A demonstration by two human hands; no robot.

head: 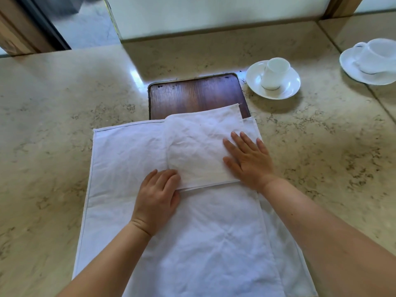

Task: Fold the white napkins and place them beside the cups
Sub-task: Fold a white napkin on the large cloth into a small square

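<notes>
The folded napkin (pixel 203 146) lay pinned under both flat, open hands, left (pixel 157 196) and right (pixel 246 159), gripping nothing, to set its creases.

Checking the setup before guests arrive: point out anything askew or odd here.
The cup nearest the wooden tray lies tipped on its saucer, not upright. The folded napkin sits slightly crooked.

Beige marble countertop (pixel 64 125) across the frame, dark wooden inset panel (pixel 192 97) at upper centre, mirror (pixel 214 16) along the top edge
</notes>
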